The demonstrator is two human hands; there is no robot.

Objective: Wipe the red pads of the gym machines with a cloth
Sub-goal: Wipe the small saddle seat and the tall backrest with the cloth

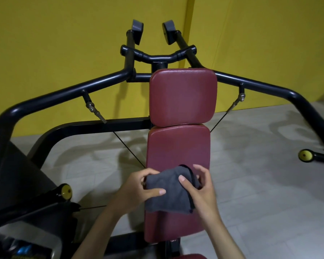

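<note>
A folded grey cloth (171, 191) hangs in front of the long lower red pad (178, 146) of a gym machine. My left hand (138, 186) pinches the cloth's left edge, thumb on its front. My right hand (198, 191) holds the right side, thumb pressed on the cloth and fingers curled behind its dark hem. Above the lower pad sits the upper red pad (182, 97), squarish and untouched. A sliver of another red pad (191, 256) shows at the bottom edge.
Black tube arms (69, 90) spread left and right from the machine's centre, with thin cables running down from them. Yellow-capped handles (66, 191) (305, 155) stick out on both sides. Behind is a yellow wall (64, 34); below is a grey tiled floor (260, 174).
</note>
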